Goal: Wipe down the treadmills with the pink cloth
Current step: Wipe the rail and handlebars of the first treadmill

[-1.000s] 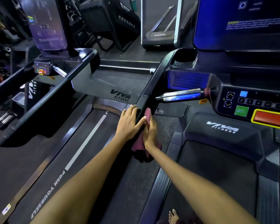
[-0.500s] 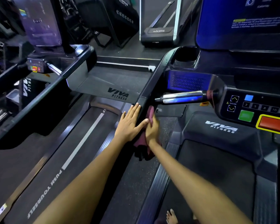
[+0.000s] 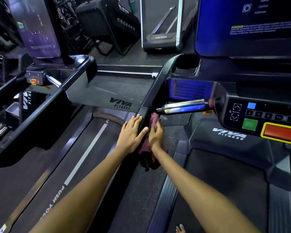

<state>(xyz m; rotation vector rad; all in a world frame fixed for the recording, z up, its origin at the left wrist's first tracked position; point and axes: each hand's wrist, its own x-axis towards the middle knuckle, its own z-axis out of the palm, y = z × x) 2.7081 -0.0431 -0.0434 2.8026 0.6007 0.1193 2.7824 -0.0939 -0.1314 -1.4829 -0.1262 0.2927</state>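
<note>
Draping down the right flank of a black side rail [image 3: 155, 91], the crumpled dark-pink cloth [image 3: 154, 119] lies between that rail and the right hand [image 3: 155, 133], whose fingers lie nearly straight and close together, pressing the fabric against the rail; the cloth's lower end hangs loose below the wrist. On the rail's other flank the left hand [image 3: 130, 132] lies flat, fingers straight and together, the thumb reaching over the rail's top towards the cloth. Just beside the cloth's upper end juts a shiny chrome grip bar [image 3: 183, 107] from the near treadmill's black control console [image 3: 262, 115], which carries a green button, a red yellow-edged button and numbered keys. Left of the rail runs the neighbouring treadmill's dark belt [image 3: 84, 158] with a white stripe.
</note>
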